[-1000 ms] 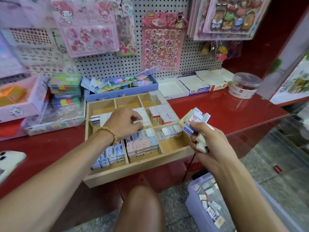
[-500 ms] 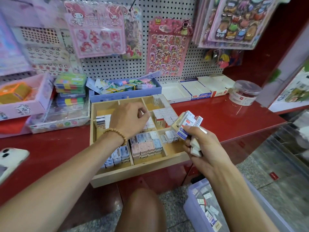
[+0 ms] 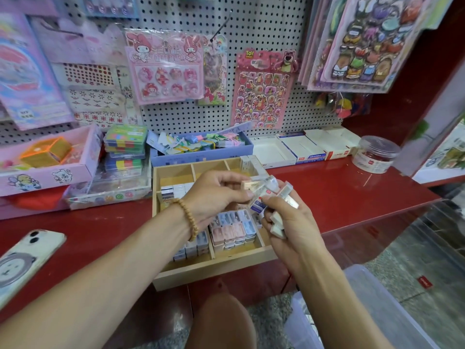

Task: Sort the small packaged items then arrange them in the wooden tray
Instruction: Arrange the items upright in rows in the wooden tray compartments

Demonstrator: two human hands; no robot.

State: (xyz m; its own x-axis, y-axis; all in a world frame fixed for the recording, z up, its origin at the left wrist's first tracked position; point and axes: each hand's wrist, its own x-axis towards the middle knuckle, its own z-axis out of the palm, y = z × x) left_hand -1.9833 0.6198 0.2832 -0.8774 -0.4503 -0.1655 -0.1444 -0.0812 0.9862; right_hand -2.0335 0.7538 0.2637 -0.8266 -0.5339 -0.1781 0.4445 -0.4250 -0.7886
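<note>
Pale wooden divided tray (image 3: 214, 269) is sitting on the red worktop, directly beneath both hands. Right hand (image 3: 293, 222) is clasping a handful of small shrink-wrapped boxed packets (image 3: 275, 197), count unclear. Left hand (image 3: 214, 195) fingers are pinching one cream packet (image 3: 249, 185). Packets judged light, stiff, slippery; pinch the flat faces.

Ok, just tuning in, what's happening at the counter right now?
A person is sorting small packaged items into the wooden tray on the red counter. The right hand holds a bunch of small packs above the tray, and the left hand is pinching one pale pack at that bunch. Several tray compartments already hold neat rows; the back ones look mostly bare.
</note>
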